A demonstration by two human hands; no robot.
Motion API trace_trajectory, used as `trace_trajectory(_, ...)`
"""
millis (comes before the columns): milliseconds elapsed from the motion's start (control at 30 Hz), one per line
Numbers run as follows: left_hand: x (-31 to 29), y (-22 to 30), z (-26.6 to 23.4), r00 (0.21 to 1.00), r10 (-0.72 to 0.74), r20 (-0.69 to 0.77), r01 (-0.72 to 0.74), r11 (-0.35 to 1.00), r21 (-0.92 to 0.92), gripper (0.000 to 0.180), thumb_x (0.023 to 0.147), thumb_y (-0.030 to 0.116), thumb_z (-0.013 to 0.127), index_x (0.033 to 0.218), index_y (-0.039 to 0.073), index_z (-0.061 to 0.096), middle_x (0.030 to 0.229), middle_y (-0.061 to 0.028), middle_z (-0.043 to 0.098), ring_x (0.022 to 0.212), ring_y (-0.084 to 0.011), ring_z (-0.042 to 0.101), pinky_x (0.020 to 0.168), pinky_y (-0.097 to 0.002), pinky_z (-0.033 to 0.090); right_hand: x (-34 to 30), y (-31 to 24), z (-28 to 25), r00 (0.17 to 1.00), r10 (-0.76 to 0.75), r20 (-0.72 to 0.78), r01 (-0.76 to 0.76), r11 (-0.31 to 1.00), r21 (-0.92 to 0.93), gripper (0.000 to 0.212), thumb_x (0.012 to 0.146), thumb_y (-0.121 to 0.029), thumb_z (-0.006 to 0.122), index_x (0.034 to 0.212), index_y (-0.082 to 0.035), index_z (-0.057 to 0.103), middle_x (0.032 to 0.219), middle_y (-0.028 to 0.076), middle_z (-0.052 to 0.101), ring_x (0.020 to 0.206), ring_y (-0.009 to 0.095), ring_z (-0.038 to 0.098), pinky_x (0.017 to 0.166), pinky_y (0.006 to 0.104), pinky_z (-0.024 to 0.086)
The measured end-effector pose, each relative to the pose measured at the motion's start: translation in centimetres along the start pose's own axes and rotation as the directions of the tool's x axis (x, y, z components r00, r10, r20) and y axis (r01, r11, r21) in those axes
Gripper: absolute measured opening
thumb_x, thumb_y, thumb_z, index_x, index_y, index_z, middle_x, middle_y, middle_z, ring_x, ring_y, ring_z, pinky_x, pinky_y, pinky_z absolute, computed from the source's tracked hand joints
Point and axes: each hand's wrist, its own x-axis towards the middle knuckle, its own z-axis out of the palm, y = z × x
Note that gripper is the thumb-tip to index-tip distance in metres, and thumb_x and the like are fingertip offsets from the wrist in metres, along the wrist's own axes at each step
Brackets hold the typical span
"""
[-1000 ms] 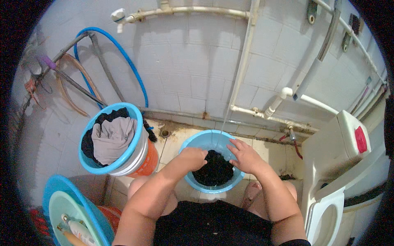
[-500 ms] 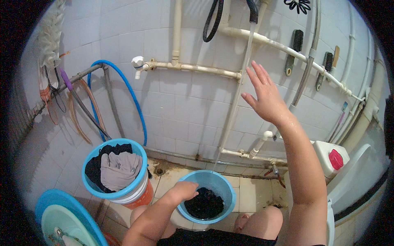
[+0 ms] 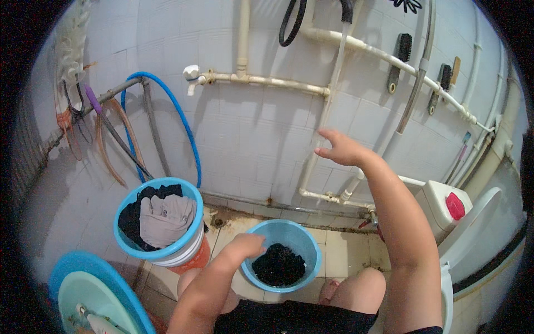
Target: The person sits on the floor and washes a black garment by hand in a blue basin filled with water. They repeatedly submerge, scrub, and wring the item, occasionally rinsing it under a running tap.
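A light blue basin [image 3: 312, 245] stands on the tiled floor between my knees, with dark wet cloth [image 3: 279, 265] bunched in it. My left hand [image 3: 249, 245] is over the basin's left rim, holding nothing that I can see, its fingers stretched toward the cloth. Higher up, in front of the wall pipes, my right hand [image 3: 340, 149] is open and empty, thumb apart from the fingers. A black hose end [image 3: 347, 10] at the top lets out a water stream [image 3: 340, 53]. It falls toward my right hand; its lower course is hard to make out.
On the left, a bucket [image 3: 189, 253] carries a blue basin [image 3: 199, 209] of black and grey-beige clothes [image 3: 167, 220]. More basins [image 3: 67, 300] sit at lower left. A white jug with a pink cap [image 3: 455, 206] and a raised toilet lid [image 3: 481, 222] are right. Brushes [image 3: 398, 61] hang from the pipe.
My right hand has come down from high on the wall, its fingers now pointing left rather than up. My left hand has shifted only slightly at the basin's rim. The view has tilted a little.
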Motion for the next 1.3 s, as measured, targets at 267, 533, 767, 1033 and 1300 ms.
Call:
trace_trajectory(267,-0.2,0.3,-1.1,1.0,-0.003,-0.008,0.003,1.0,0.009,0.032,0.082,0.03,0.053,0.103,0.006,0.056,0.094,-0.0144,0.063,0.086,-0.0317,0.06,0.073,-0.0436,0.048,-3.5,3.7,12.2,0.971,0.139,0.195,-0.219,0.845,0.487,0.062,0.082,-0.04,0.057,0.127,-0.001,0.041,0.126,0.019,0.047,0.115,0.03,0.047,0.096,0.0357,0.037)
trace_trajectory(533,0.0,-0.2,-0.3,1.0,-0.006,-0.007,0.006,1.0,0.029,0.03,0.083,0.031,0.053,0.1,0.005,0.055,0.092,-0.0137,0.062,0.088,-0.0307,0.059,0.074,-0.0427,0.048,-9.1,5.3,29.5,0.703,0.275,0.656,-0.667,-0.066,0.742,0.041,0.087,-0.024,0.054,0.122,-0.005,0.046,0.114,0.011,0.054,0.1,0.022,0.054,0.084,0.0334,0.045)
trace_trajectory(767,0.4,0.7,-1.6,0.997,-0.002,-0.077,0.003,1.0,0.016,0.027,0.082,0.028,0.055,0.093,0.004,0.057,0.09,-0.0138,0.062,0.086,-0.0301,0.06,0.074,-0.0419,0.048,-12.3,4.7,41.9,0.847,0.27,0.459,-0.411,0.879,0.243,0.051,0.075,-0.03,0.064,0.118,-0.006,0.05,0.105,0.016,0.057,0.096,0.027,0.055,0.085,0.0385,0.043)
trace_trajectory(1033,-0.2,0.0,-2.4,0.985,0.044,-0.168,-0.051,0.998,-0.042,0.029,0.081,0.029,0.055,0.093,0.004,0.053,0.085,-0.0174,0.059,0.079,-0.0346,0.059,0.069,-0.0454,0.048,-18.2,6.4,51.3,0.986,-0.158,-0.05,0.15,0.978,-0.146,0.036,0.068,-0.024,0.064,0.098,-0.003,0.061,0.098,0.017,0.058,0.093,0.032,0.053,0.081,0.0436,0.041)
trace_trajectory(1300,0.4,-0.3,-2.3,0.99,-0.024,-0.141,0.025,1.0,0.009,0.024,0.078,0.026,0.059,0.086,0.003,0.057,0.085,-0.0143,0.061,0.079,-0.0314,0.061,0.07,-0.0415,0.048,-13.5,3.4,41.7,0.919,0.162,0.359,-0.288,0.898,0.332,0.034,0.065,-0.02,0.064,0.097,-0.007,0.062,0.096,0.017,0.06,0.085,0.028,0.058,0.073,0.0401,0.046)
